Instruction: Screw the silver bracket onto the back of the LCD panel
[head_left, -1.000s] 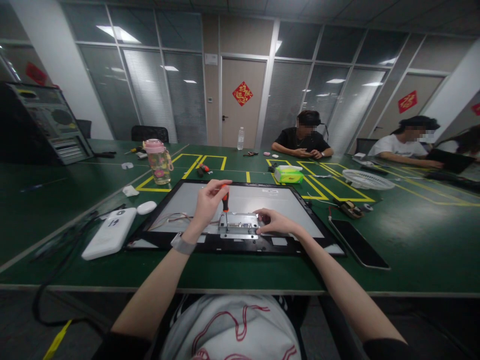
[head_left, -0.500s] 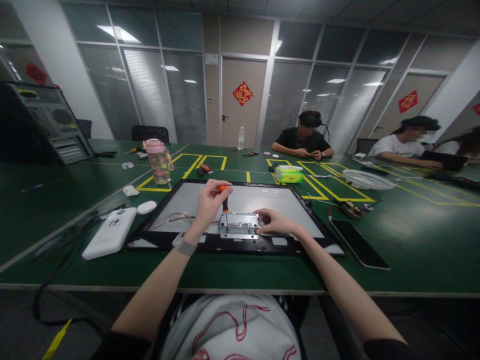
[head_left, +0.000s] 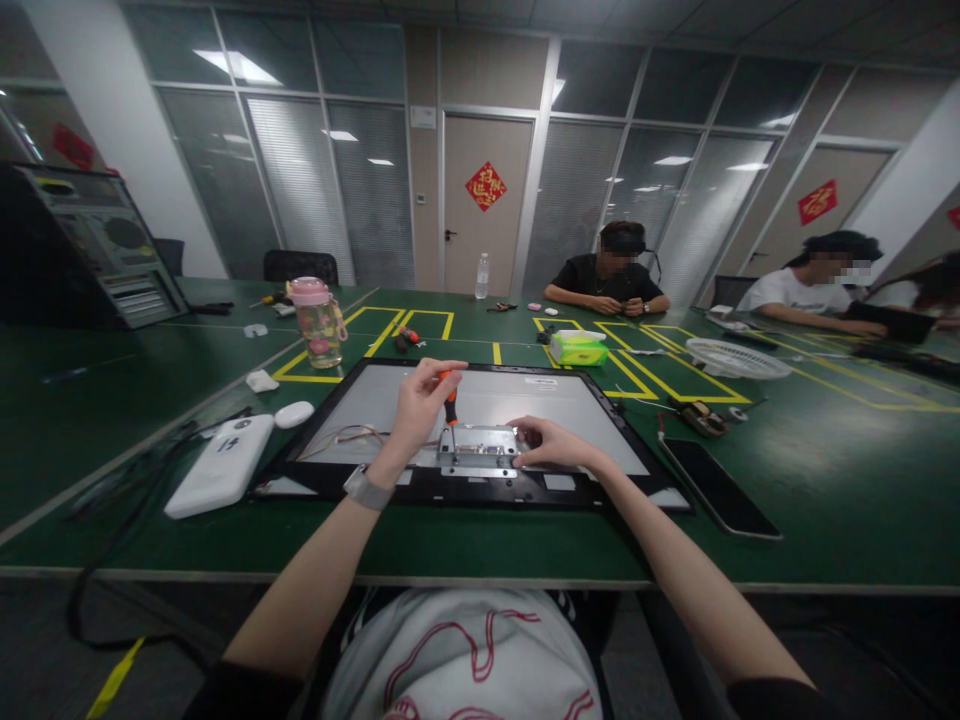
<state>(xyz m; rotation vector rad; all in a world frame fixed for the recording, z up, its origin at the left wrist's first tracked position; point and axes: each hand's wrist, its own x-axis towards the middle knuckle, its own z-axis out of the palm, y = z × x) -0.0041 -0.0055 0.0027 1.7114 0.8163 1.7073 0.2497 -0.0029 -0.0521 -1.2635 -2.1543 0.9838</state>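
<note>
My left hand [head_left: 421,402] pinches the orange-and-black handle of a screwdriver [head_left: 451,408]. The screwdriver stands nearly upright, its tip down at the left part of a silver metal bracket [head_left: 480,440]. Around the right end of that bracket, my right hand [head_left: 553,443] has its thumb and fingers closed, partly hiding it. A circuit board seems to sit inside the bracket, too small to make out well. Beneath lies a flat display panel [head_left: 600,422] with a black frame and a grey back. Thin wires [head_left: 341,436] run across it left of the bracket.
A white power bank [head_left: 221,465] and a white case [head_left: 293,415] lie left of the panel, a phone [head_left: 720,487] to its right. Beyond are a pink-lidded bottle [head_left: 315,322], a green tissue pack [head_left: 578,348] and a computer case [head_left: 97,245]. Other people sit at the far right.
My left fingers have shifted slightly at the top of the screwdriver handle, which leans a little differently. My right hand keeps its place on the bracket.
</note>
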